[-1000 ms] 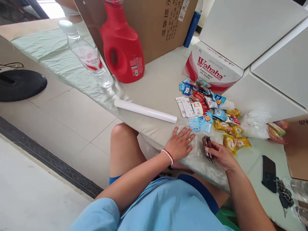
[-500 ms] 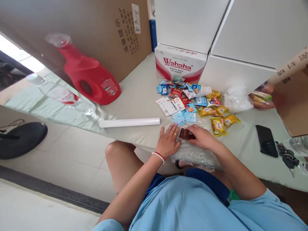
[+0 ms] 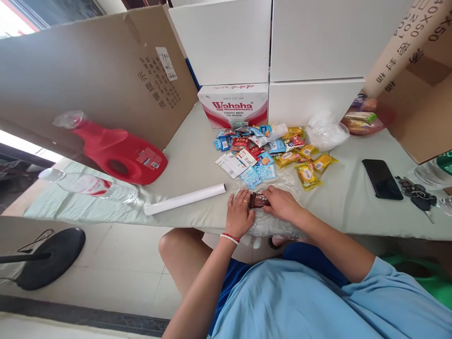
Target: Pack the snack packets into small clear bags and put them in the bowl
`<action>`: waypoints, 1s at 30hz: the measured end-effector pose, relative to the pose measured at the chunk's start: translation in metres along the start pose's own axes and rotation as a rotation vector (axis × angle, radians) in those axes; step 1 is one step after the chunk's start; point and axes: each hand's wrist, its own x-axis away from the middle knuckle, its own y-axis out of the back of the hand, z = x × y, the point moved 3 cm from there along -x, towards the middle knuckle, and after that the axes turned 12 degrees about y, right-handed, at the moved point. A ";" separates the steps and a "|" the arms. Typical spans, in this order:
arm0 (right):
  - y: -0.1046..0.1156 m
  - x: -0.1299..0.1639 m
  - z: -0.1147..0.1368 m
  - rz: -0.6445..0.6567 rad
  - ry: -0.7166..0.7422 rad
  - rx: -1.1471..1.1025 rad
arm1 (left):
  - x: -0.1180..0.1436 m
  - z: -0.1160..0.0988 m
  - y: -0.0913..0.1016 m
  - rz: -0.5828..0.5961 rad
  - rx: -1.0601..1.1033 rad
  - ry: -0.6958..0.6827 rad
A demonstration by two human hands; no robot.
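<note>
Brown snack packets (image 3: 259, 200), glossy, flat

My table (image 3: 197, 155) w/ pale green cloth, white cabinets (image 3: 271, 42) behind; beige tiled floor (image 3: 116, 263), daylight from window (image 3: 10, 14) at left.

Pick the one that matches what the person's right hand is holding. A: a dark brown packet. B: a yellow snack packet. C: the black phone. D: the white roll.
A: the right hand grips a dark brown packet over the clear plastic bag, beside the left hand.
</note>
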 end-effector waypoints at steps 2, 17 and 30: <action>0.000 -0.001 0.005 -0.009 0.004 0.023 | 0.000 0.000 -0.001 -0.001 -0.006 0.003; -0.020 0.099 -0.021 -0.163 0.417 -0.281 | 0.048 0.022 0.057 0.212 -0.012 -0.352; -0.020 0.098 -0.051 -0.419 0.009 -0.759 | 0.023 0.070 0.056 0.200 0.237 -0.041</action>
